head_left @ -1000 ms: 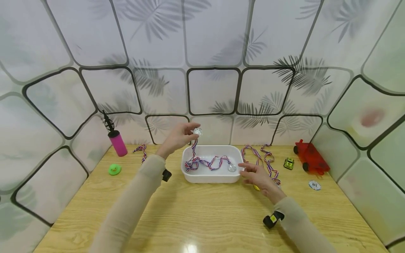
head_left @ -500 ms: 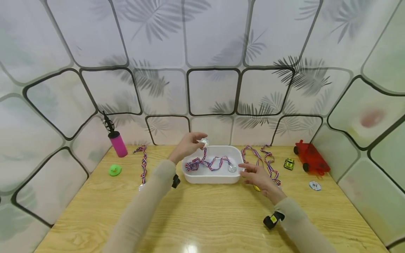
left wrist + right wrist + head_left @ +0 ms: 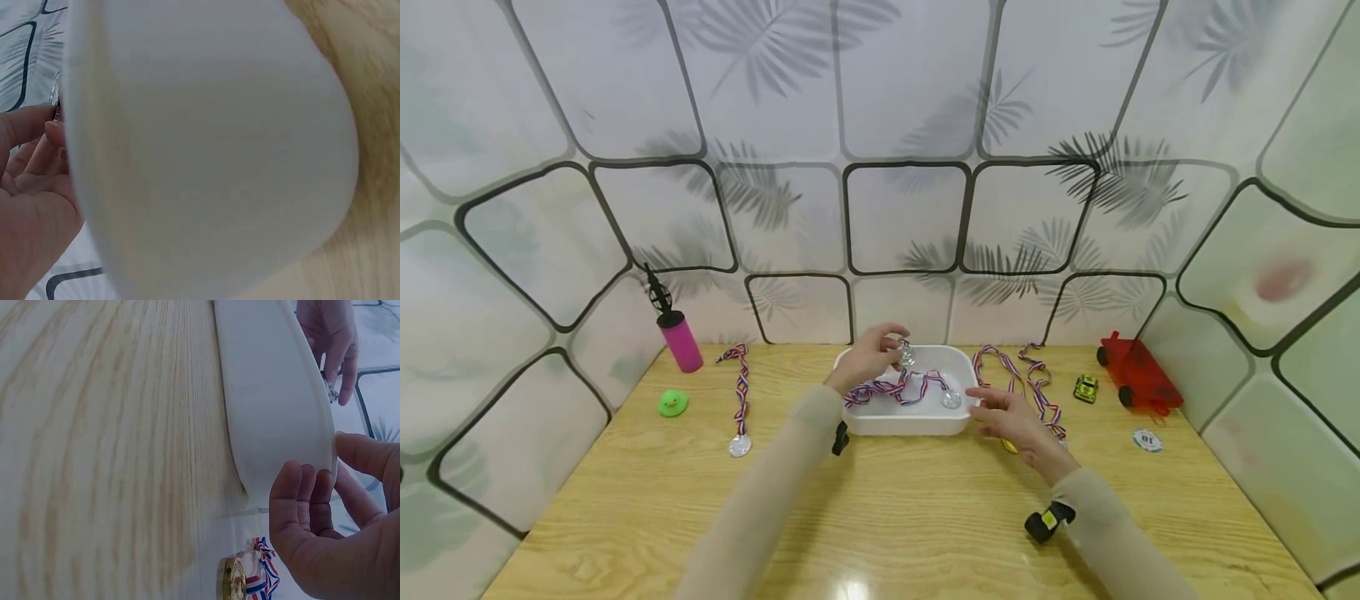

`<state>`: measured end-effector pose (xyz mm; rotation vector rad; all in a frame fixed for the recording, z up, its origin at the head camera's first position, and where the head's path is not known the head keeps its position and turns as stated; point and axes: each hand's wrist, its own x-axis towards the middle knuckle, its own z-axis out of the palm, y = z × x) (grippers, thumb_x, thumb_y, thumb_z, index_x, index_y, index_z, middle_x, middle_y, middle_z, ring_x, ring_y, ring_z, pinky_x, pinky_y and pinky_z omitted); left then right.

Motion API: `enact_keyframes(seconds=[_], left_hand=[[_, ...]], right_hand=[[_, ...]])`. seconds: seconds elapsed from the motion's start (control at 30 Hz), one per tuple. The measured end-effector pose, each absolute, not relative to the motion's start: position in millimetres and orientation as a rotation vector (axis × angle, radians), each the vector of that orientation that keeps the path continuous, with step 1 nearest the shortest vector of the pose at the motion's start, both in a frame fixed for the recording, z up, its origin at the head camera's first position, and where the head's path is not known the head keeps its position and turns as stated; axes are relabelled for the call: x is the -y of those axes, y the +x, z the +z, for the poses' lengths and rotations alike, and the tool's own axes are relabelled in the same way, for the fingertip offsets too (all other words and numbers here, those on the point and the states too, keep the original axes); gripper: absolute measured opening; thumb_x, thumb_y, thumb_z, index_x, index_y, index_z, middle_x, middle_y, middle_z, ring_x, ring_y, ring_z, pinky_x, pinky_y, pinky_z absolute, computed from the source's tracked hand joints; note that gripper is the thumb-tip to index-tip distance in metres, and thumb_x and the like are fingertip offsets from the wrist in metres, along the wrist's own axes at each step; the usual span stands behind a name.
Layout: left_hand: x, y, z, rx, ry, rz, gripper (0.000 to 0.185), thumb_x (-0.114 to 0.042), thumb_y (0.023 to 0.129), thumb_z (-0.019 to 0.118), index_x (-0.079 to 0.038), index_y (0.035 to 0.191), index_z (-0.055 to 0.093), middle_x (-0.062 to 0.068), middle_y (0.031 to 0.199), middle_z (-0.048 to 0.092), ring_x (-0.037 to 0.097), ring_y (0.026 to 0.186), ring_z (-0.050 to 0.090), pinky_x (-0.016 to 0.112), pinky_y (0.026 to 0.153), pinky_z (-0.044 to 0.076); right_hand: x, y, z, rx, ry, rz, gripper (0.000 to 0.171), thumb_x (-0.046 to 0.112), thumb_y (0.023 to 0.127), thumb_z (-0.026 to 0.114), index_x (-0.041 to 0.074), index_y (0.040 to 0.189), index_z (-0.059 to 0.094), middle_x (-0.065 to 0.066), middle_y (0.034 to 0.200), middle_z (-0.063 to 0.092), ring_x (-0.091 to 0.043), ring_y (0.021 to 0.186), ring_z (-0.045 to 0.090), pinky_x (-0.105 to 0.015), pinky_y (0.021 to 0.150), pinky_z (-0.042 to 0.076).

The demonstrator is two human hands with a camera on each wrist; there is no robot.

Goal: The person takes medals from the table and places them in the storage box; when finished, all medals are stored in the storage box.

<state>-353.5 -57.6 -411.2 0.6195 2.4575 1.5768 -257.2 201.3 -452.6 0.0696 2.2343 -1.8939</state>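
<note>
In the head view my left hand (image 3: 867, 360) pinches a silver medal (image 3: 907, 356) above a white plastic basin (image 3: 910, 426). The medal's striped ribbon trails down into the basin. Inside the basin lies a second silver medal (image 3: 951, 399) with a red, white and blue ribbon (image 3: 917, 401). My right hand (image 3: 1015, 421) holds the basin's right rim; the right wrist view shows the thumb at the rim and curled fingers (image 3: 286, 487) against the outer wall. From the left wrist, the basin wall (image 3: 219, 156) hides part of my left hand (image 3: 34, 187).
To the left are a silver medal (image 3: 740, 446) with its ribbon, a green toy duck (image 3: 673, 403) and a pink cylinder (image 3: 681, 342) with a black top. On the right lie ribbons (image 3: 1037, 379), a gold medal (image 3: 232, 579), a toy car (image 3: 1086, 388), red cart (image 3: 1138, 375) and round chip (image 3: 1147, 440).
My left hand has carried the silver medal right and down, from above the basin's back left to lower over its middle. My right hand has stayed at the rim.
</note>
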Motion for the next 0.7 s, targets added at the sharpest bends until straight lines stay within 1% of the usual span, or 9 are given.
enact_keyframes(seconds=[0.03,0.1,0.17,0.27,0.37,0.43,0.53,0.63,0.7], left_hand=[[55.8,-353.7,-412.8,-2.451,0.617,1.590,0.034,-0.001,0.097,0.054,-0.005,0.131,0.054,0.020,0.112,0.069,0.025,0.080,0.070,0.024,0.062,0.049],[52.7,-353.4,-415.3,-2.443,0.608,1.609,0.032,-0.001,0.096,0.056,-0.003,0.128,0.055,0.020,0.107,0.070,0.025,0.079,0.071,0.023,0.059,0.046],[50.1,-353.3,-418.2,-2.436,0.595,1.622,0.030,-0.001,0.096,0.056,0.000,0.126,0.055,0.020,0.105,0.071,0.028,0.081,0.071,0.022,0.057,0.044],[47.3,-352.7,-422.0,-2.444,0.566,1.614,0.029,-0.002,0.096,0.057,0.001,0.124,0.056,0.020,0.105,0.072,0.034,0.087,0.071,0.022,0.058,0.045],[45.5,-352.4,-425.9,-2.469,0.554,1.590,0.027,-0.002,0.095,0.057,0.000,0.122,0.059,0.020,0.105,0.072,0.036,0.090,0.071,0.026,0.065,0.052],[44.9,-352.3,-429.0,-2.491,0.560,1.569,0.027,-0.002,0.094,0.058,0.000,0.121,0.060,0.020,0.104,0.072,0.033,0.088,0.070,0.029,0.069,0.055],[44.2,-351.9,-433.9,-2.544,0.540,1.524,0.028,-0.002,0.091,0.062,-0.001,0.119,0.063,0.018,0.103,0.072,0.023,0.084,0.068,0.027,0.072,0.055],[42.3,-351.2,-439.3,-2.514,0.477,1.531,0.029,-0.001,0.089,0.065,-0.002,0.118,0.065,0.016,0.100,0.071,0.016,0.078,0.067,0.025,0.068,0.055],[40.0,-350.4,-442.6,-2.441,0.431,1.565,0.029,0.001,0.088,0.065,-0.001,0.117,0.064,0.015,0.096,0.070,0.014,0.073,0.066,0.026,0.066,0.057]], right_hand=[[-201.3,-257.3,-452.6,-2.234,0.074,-1.896,0.047,0.010,0.096,0.061,-0.001,0.140,0.050,-0.003,0.100,0.048,-0.012,0.088,0.052,-0.032,0.080,0.058],[-201.3,-257.3,-452.3,-2.235,0.072,-1.895,0.047,0.010,0.096,0.061,-0.001,0.141,0.050,-0.003,0.100,0.048,-0.012,0.088,0.052,-0.032,0.080,0.058],[-201.2,-257.4,-452.0,-2.236,0.072,-1.890,0.047,0.010,0.097,0.061,-0.001,0.141,0.049,-0.003,0.100,0.047,-0.012,0.088,0.052,-0.032,0.080,0.058],[-200.8,-257.5,-451.3,-2.236,0.073,-1.884,0.046,0.010,0.097,0.060,-0.001,0.141,0.049,-0.002,0.100,0.047,-0.013,0.089,0.052,-0.031,0.079,0.058],[-200.7,-257.7,-450.7,-2.237,0.079,-1.879,0.046,0.010,0.097,0.060,0.000,0.141,0.049,-0.002,0.100,0.047,-0.013,0.089,0.051,-0.032,0.080,0.058],[-200.4,-257.4,-450.6,-2.236,0.081,-1.879,0.046,0.010,0.097,0.060,0.000,0.141,0.049,-0.003,0.100,0.048,-0.013,0.089,0.051,-0.032,0.080,0.058],[-200.4,-257.3,-450.9,-2.235,0.079,-1.877,0.047,0.012,0.097,0.061,0.000,0.141,0.049,-0.002,0.100,0.048,-0.013,0.089,0.052,-0.032,0.080,0.058],[-201.2,-257.9,-451.6,-2.236,0.074,-1.878,0.047,0.011,0.097,0.061,-0.001,0.141,0.049,-0.002,0.100,0.047,-0.012,0.088,0.052,-0.032,0.080,0.058],[-201.9,-258.2,-452.1,-2.243,0.072,-1.877,0.047,0.011,0.096,0.061,-0.001,0.141,0.049,-0.002,0.099,0.048,-0.011,0.087,0.052,-0.032,0.080,0.058]])
